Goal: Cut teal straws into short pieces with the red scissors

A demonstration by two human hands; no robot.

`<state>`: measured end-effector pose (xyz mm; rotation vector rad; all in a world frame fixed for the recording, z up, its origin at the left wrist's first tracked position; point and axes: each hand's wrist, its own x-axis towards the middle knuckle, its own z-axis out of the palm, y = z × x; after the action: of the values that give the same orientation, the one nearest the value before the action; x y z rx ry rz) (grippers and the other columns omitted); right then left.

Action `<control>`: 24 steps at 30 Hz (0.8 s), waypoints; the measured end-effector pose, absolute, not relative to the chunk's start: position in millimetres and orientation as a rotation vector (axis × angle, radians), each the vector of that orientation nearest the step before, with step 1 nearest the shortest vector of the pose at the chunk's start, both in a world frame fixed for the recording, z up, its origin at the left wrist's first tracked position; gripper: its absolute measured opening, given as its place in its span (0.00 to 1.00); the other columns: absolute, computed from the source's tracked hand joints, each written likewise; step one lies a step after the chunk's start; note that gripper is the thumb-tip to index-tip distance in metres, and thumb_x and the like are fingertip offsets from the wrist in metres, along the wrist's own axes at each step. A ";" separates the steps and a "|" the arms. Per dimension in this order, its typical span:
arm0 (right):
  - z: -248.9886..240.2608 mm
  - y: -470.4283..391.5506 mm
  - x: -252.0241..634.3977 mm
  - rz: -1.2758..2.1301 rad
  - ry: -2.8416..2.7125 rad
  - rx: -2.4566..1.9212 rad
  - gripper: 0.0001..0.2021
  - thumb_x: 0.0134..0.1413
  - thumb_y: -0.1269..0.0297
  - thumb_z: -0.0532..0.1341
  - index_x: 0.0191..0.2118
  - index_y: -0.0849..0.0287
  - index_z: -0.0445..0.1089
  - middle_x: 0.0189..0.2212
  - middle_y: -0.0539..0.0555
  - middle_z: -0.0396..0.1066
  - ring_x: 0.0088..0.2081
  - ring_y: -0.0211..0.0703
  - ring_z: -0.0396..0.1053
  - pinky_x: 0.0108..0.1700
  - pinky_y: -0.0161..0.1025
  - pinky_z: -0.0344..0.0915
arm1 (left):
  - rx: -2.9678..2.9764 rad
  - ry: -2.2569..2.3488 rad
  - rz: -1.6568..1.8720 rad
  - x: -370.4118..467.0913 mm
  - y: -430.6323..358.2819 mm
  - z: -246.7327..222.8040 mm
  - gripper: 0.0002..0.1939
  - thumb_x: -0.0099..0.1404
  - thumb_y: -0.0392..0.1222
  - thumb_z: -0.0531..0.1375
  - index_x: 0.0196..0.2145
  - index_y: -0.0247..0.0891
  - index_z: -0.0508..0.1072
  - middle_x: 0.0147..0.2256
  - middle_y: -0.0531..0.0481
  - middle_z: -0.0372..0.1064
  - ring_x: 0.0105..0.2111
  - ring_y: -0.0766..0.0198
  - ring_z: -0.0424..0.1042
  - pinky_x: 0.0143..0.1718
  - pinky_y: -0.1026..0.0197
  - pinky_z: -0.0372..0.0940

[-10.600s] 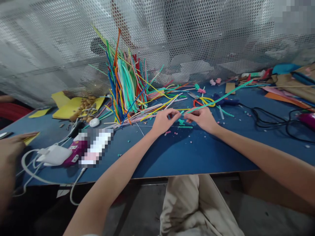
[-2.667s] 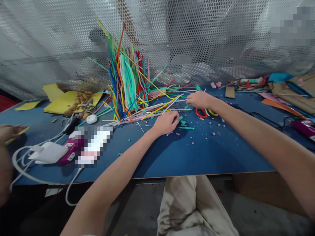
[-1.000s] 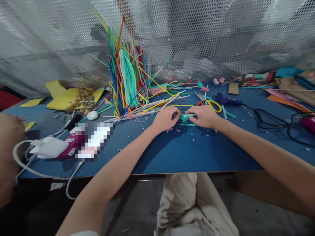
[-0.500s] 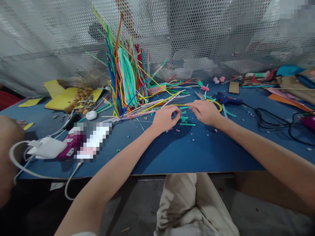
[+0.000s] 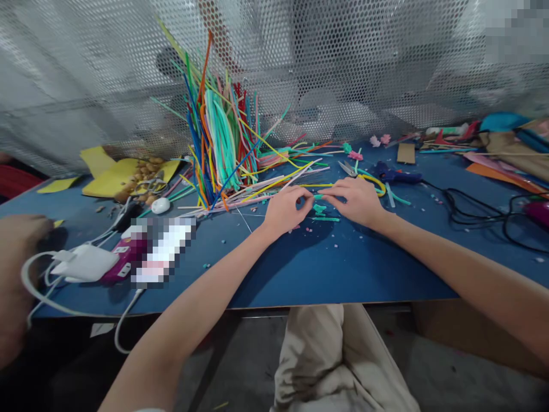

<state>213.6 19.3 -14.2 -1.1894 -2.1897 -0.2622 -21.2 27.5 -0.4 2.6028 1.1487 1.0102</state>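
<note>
the short teal stem (image 5: 318,197) lies crosswise between both hands, equally near each; left hand (image 5: 286,207) pinches one end, right hand (image 5: 357,200) the other; teal bits (image 5: 318,209) lie just nearer the body

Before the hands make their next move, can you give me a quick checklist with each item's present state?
1. Teal piece between the fingers of the left hand and the right hand: ok.
2. Scissors lying on the tabletop, not gripped: ok, though the right hand partly hides them.
3. Tabletop around the hands free of scraps: not ok, pink bits and loose teal strips lie there.
4. Glue gun switched off: cannot tell.
5. Other person's hand well apart from these two: ok, it is blurred at the far left.
</note>
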 end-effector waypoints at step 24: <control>-4.2 13.9 213.7 -0.403 -2.470 -1.015 0.20 0.74 0.55 0.51 0.46 0.52 0.81 0.41 0.54 0.82 0.43 0.50 0.69 0.44 0.48 0.57 | 2.819 1.256 0.634 -20.9 25.5 4.5 0.17 0.73 0.56 0.59 0.39 0.46 0.84 0.34 0.47 0.79 0.38 0.55 0.75 0.35 0.57 0.62</control>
<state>213.7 13.9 -4.2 -1.0153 -2.4695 -0.4031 -20.9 25.5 4.5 2.8195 1.2557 0.6339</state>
